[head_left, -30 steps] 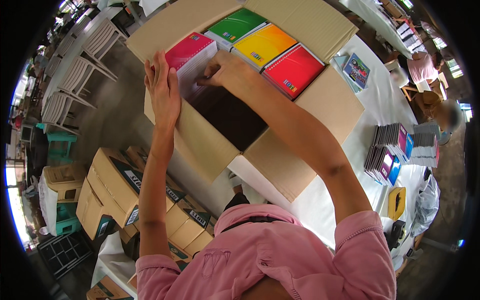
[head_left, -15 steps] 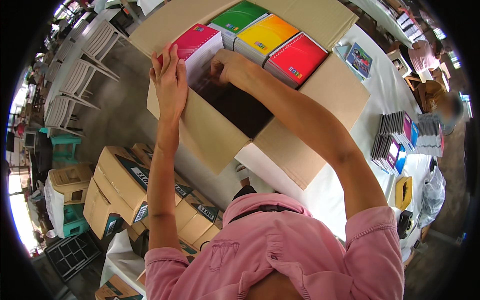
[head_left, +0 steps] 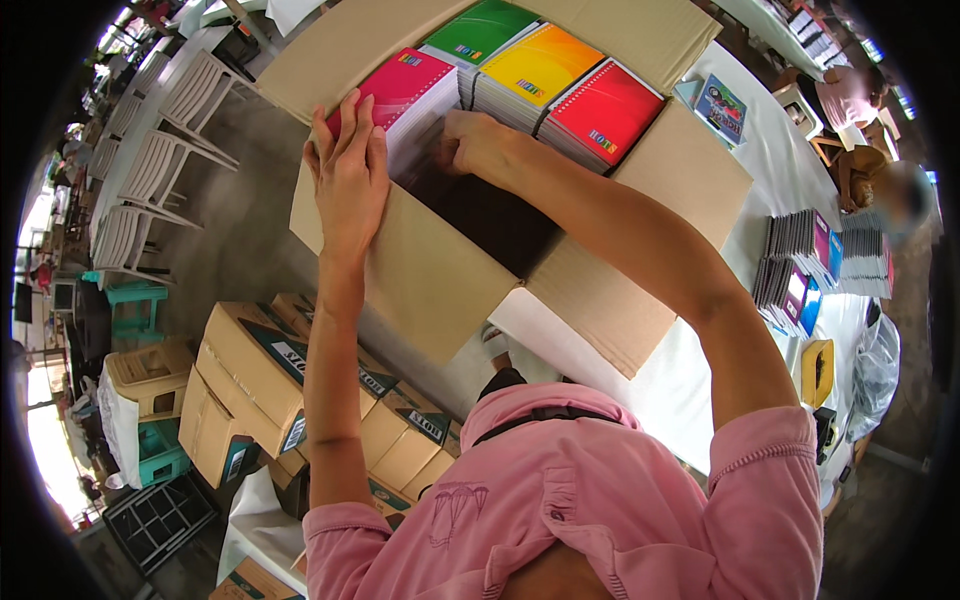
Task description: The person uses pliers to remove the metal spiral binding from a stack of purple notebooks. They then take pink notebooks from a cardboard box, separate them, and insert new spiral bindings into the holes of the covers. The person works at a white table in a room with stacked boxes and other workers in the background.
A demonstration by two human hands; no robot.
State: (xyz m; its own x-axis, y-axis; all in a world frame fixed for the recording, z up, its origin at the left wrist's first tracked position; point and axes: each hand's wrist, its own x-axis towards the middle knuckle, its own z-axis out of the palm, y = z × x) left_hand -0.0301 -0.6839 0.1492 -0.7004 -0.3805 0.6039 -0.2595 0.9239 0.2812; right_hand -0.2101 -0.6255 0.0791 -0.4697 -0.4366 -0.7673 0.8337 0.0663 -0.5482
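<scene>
An open cardboard box (head_left: 440, 270) stands in front of me with its flaps spread. Inside, at the far side, sit green notebooks (head_left: 482, 30), yellow notebooks (head_left: 540, 65) and red notebooks (head_left: 608, 108), wire-bound and stacked. A stack of magenta notebooks (head_left: 408, 80) is at the box's left. My left hand (head_left: 350, 175) grips that stack's near left corner, fingers over its edge and thumb on the near side. My right hand (head_left: 475, 145) reaches into the box beside the magenta stack, fingers curled. Its fingertips are partly hidden and blurred against the dark interior.
The box rests on a white-covered table (head_left: 640, 410). To the right are booklet stacks (head_left: 795, 265), a yellow container (head_left: 817, 372) and a clear plastic bag (head_left: 875, 380). Closed cartons (head_left: 250, 370) are piled at lower left, with white chairs (head_left: 160, 175) beyond. Another person (head_left: 850, 100) sits at far right.
The whole view has shifted slightly, so the box and surroundings appear a little farther right. Both hands stay at the magenta stack, with the right hand still inside the box.
</scene>
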